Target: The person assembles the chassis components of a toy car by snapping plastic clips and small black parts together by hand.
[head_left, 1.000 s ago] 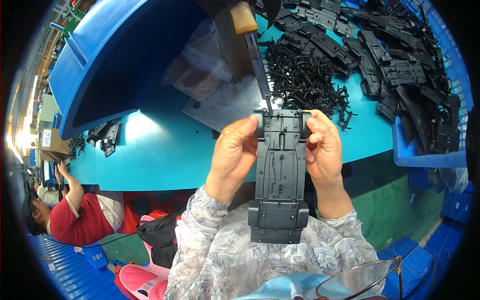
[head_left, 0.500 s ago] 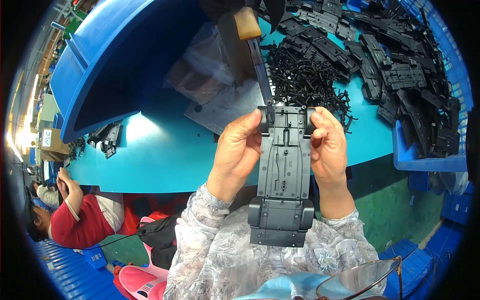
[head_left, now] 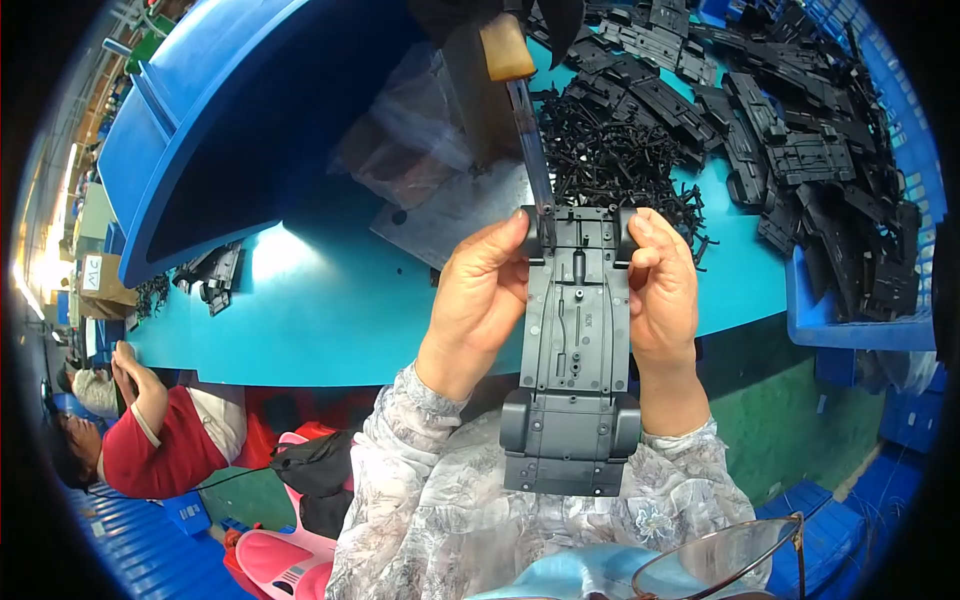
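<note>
Between my two hands is a black plastic toy-car chassis (head_left: 577,345), its long flat side facing up and its far end raised toward the table. My left hand (head_left: 478,292) grips its far left edge, thumb on the wheel arch. Closed on the opposite far edge is my right hand (head_left: 662,290), fingers curled by the other wheel arch. A slim shaft (head_left: 532,145) below a yellowish block (head_left: 506,48) comes down to the chassis's far left corner. Whether its tip touches the plastic I cannot tell.
Beyond the chassis lies a heap of small black parts (head_left: 625,150). Many more chassis (head_left: 810,155) pile up at the right, by a blue crate (head_left: 860,333). A large blue bin (head_left: 165,190) leans over the turquoise table (head_left: 330,340). Another person (head_left: 165,440) sits at left.
The chassis and both hands have shifted slightly to the right. The shaft and its yellowish block have also moved a little right. Both hands keep their hold.
</note>
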The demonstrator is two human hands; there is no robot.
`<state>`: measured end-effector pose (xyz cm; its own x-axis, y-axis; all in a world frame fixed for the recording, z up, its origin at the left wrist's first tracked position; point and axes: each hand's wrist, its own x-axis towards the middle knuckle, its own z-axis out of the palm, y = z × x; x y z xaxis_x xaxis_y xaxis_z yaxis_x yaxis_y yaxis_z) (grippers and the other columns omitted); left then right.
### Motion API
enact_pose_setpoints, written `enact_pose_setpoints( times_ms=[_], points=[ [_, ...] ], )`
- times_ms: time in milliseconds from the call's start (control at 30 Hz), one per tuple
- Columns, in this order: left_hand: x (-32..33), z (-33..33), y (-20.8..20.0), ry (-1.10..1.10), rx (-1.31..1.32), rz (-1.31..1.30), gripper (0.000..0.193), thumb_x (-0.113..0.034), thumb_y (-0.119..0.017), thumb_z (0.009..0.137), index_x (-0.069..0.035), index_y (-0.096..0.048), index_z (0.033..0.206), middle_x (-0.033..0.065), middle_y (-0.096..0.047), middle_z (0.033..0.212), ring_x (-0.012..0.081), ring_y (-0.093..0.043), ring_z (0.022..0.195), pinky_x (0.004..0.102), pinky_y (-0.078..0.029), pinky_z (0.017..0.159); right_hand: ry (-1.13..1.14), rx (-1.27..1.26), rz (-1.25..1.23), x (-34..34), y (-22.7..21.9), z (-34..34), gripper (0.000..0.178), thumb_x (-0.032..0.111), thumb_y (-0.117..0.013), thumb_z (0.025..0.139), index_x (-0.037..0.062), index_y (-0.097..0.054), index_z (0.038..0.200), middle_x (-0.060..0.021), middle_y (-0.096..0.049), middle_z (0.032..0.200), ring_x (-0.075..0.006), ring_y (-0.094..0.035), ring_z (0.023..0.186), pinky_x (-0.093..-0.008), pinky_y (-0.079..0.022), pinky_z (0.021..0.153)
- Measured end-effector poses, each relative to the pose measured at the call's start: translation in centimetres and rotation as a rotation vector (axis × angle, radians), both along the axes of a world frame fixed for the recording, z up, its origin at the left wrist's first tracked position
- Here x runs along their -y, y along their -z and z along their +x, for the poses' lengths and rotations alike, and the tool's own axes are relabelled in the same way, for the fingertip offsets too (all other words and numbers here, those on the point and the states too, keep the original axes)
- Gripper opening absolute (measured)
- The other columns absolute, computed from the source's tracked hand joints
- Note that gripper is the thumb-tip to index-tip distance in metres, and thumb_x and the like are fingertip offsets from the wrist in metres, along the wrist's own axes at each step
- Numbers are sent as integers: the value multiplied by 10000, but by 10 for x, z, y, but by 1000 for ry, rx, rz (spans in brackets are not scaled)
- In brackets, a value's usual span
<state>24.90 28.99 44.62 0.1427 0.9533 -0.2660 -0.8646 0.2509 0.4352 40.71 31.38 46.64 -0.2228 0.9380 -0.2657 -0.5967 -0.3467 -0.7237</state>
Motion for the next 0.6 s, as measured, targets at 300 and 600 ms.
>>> enact_pose_setpoints(
  times_ms=[300, 600],
  points=[
    [-1, 0, -2, 6, -25, 69, 236, -172, -518, 874, 18, -580, 1001, 81, -628, 928, 142, -607, 818, 275, -500, 747, 39, 29, -10, 1, 0, 0, 152, 211, -544, 848, 83, -498, 781, 64, -417, 522, -4, -320, 371, -142, -225, 314],
    [-2, 2, -6, 27, 7, 31, 244, -176, -510, 879, 18, -571, 1015, 80, -627, 928, 142, -604, 816, 277, -497, 754, 17, -32, 5, 1, -3, 1, 149, 205, -539, 852, 81, -498, 782, 57, -431, 543, -3, -325, 372, -139, -231, 314]
  ],
)
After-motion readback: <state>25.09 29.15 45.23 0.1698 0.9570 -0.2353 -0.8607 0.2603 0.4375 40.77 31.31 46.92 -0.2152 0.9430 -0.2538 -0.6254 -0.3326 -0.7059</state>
